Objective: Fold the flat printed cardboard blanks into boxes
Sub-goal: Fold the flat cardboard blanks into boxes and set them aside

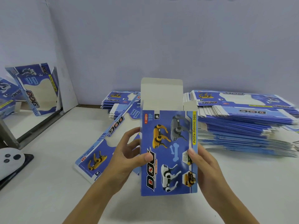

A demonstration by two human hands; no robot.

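Above the table [48, 183], both hands' fingers grip the box [168, 152]; keep it square, then tuck the raised lid [161, 92].

You are working at a packing workbench: stacks of flat printed blanks [246, 120] are piling along the white table [53, 183], folded boxes [37, 89] leaning by the bare wall [161, 38].

Even, cool, fairly bright light leaves only faint shadows on the white surface [48, 183], while the wide lens bends the frame edges and softens the stacked blanks [242, 123] at right.
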